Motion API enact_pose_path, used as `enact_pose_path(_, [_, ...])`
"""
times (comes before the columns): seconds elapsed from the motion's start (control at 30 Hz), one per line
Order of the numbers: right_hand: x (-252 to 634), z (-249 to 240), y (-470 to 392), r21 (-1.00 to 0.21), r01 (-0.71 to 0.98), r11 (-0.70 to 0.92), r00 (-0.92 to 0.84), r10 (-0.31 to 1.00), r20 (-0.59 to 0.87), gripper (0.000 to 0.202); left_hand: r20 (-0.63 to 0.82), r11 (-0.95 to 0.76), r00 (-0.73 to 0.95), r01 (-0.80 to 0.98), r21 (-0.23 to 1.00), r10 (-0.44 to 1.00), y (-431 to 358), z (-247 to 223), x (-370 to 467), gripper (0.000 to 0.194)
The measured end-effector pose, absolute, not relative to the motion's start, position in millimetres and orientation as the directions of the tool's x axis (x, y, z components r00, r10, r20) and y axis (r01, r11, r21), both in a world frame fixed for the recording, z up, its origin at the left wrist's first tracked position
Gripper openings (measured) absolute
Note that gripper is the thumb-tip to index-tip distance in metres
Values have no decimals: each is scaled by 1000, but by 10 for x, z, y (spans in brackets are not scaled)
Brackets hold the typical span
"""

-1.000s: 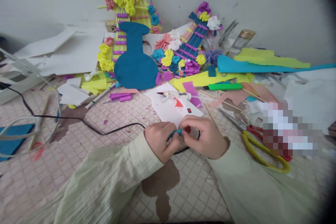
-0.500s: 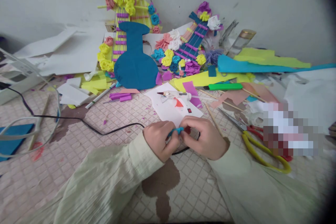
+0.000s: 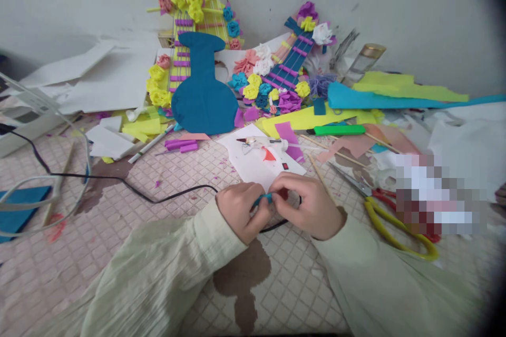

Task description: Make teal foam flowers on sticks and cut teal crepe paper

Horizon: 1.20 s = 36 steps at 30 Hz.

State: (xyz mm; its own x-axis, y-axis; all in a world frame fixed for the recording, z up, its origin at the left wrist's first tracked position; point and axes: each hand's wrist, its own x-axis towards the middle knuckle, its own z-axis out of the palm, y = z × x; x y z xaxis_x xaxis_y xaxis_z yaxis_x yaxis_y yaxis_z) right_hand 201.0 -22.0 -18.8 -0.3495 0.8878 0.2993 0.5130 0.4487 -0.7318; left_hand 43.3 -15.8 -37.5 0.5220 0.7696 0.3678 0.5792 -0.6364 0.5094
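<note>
A small piece of blue crepe paper point(image 3: 264, 199) is pinched between my two hands, mostly hidden by the fingers. My left hand point(image 3: 243, 210) is closed on it from the left. From the right, my right hand point(image 3: 306, 204) holds it with thumb and forefinger. Just beyond the hands lies a white sheet of paper point(image 3: 249, 160), bearing a white glue gun point(image 3: 272, 143) with a dark nozzle and an orange-red trigger. The gun's black cord point(image 3: 156, 201) runs off to the left and also passes beneath my hands.
Scissors with yellow and red handles point(image 3: 379, 221) lie at right, near a green cutter point(image 3: 339, 130). A dark blue guitar-shaped cutout point(image 3: 205, 97) leans at the back, with flower-covered paper guitars point(image 3: 290, 66) behind and beside it. Purple rolled strips point(image 3: 181, 145) and paper scraps are scattered about.
The blue paper between my fingertips shows less now, and the right fingers have shifted slightly around it. Everything else stays in place.
</note>
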Motion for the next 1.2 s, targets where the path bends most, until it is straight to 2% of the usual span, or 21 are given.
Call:
enact_pose_path(0.23, [2021, -201, -213, -739, 491, 462, -332, 883, 331, 13, 336, -617, 522, 596, 514, 784, -154, -349, 430, 22])
enact_pose_path(0.4, [2035, -205, -205, -747, 416, 518, -338, 851, 402, 22, 321, -595, 511, 578, 558, 797, -149, -329, 417, 22])
enact_pose_path(1.2, [2024, -205, -209, -725, 435, 534, -314, 844, 434, 14, 302, -564, 492, 568, 600, 817, -155, -320, 417, 22])
